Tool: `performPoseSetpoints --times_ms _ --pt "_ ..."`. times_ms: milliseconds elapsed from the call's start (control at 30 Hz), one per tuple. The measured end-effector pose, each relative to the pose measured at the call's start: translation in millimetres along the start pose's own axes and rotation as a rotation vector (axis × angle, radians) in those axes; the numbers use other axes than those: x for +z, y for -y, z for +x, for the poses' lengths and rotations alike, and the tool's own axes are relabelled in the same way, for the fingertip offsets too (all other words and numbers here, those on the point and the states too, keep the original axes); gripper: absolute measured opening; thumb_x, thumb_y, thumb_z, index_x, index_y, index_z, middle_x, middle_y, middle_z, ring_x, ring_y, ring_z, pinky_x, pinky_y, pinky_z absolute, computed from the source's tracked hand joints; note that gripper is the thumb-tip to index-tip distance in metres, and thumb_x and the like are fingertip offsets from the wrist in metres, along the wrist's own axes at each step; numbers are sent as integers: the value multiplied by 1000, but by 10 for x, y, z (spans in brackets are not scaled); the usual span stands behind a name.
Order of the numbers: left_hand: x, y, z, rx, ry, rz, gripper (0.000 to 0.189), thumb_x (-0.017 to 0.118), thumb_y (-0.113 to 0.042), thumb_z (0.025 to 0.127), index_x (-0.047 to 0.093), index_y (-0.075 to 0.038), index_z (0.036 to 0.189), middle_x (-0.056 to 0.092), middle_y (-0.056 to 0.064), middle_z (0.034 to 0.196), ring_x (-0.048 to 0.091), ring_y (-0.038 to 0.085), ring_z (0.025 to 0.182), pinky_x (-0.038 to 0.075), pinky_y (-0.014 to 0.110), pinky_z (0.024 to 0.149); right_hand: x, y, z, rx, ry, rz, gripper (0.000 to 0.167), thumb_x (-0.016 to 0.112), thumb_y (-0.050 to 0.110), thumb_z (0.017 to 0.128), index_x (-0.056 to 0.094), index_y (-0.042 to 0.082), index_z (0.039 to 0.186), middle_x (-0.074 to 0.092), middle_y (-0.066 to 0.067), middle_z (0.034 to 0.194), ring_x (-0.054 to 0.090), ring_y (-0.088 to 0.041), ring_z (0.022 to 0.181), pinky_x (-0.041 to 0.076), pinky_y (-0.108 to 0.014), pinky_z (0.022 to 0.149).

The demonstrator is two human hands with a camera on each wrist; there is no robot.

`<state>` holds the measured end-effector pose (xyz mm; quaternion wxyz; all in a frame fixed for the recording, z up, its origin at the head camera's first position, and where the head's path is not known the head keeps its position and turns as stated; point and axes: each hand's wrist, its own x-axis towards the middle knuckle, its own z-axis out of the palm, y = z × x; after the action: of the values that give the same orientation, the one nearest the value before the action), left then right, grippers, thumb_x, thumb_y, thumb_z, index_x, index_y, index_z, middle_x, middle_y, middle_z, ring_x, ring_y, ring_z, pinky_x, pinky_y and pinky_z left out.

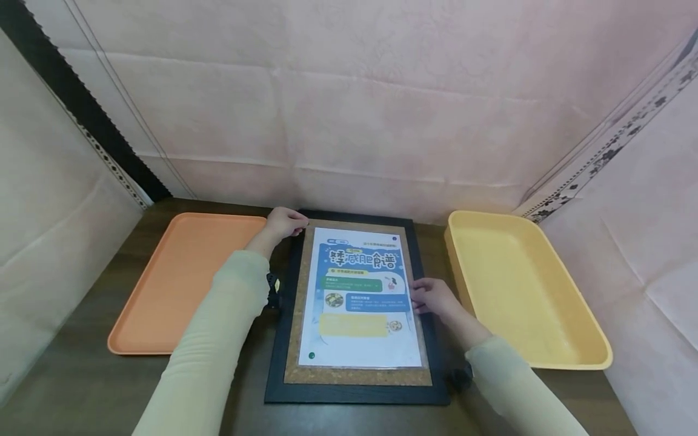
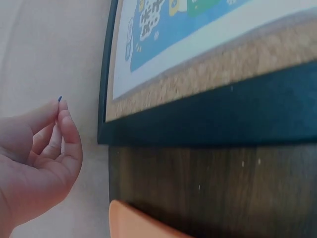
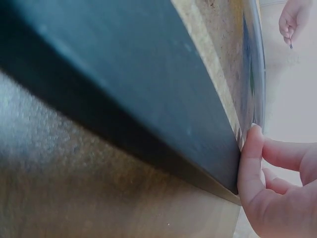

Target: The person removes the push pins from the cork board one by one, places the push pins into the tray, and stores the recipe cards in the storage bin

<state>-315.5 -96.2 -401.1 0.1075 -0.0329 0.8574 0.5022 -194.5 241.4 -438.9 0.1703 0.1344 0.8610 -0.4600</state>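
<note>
A printed poster sheet with a blue panel and Chinese lettering lies on a cork board in a black frame. At the board's top left corner, my left hand pinches a tiny blue thing between thumb and fingertips. Only its narrow tip shows, so its kind is unclear. My right hand is at the sheet's right edge, about halfway down. In the right wrist view, its thumb and index finger pinch that edge, which bows up slightly from the cork.
To the left lies a flat orange tray, partly under the left forearm. A deeper yellow tray stands on the right. All rest on a dark wooden table. Pale cloth walls rise at the back and sides.
</note>
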Motion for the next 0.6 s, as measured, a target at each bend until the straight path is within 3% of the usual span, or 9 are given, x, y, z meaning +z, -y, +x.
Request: performPoseSetpoints --times_ms 167,433,600 --pt "-106 44 -43 1 2 -28 29 53 -16 95 61 4 115 60 18 108 55 17 83 51 31 90 8 -2 -6 5 -4 -5 41 57 16 93 49 -1 129 65 -18 105 67 -16 78 57 -32 74" --pt "-276 171 -43 23 -6 -30 32 54 -19 95 61 6 115 61 14 101 54 10 75 51 17 73 11 13 -26 1 5 -2 42 57 16 93 48 -3 129 65 -18 104 67 -16 77 57 -33 74" --pt "-427 253 -71 36 -8 -71 33 54 -16 95 60 8 116 62 15 103 55 10 77 52 17 73 5 14 -22 4 0 -8 42 57 16 93 48 -2 129 65 -18 104 68 -16 77 57 -32 74"
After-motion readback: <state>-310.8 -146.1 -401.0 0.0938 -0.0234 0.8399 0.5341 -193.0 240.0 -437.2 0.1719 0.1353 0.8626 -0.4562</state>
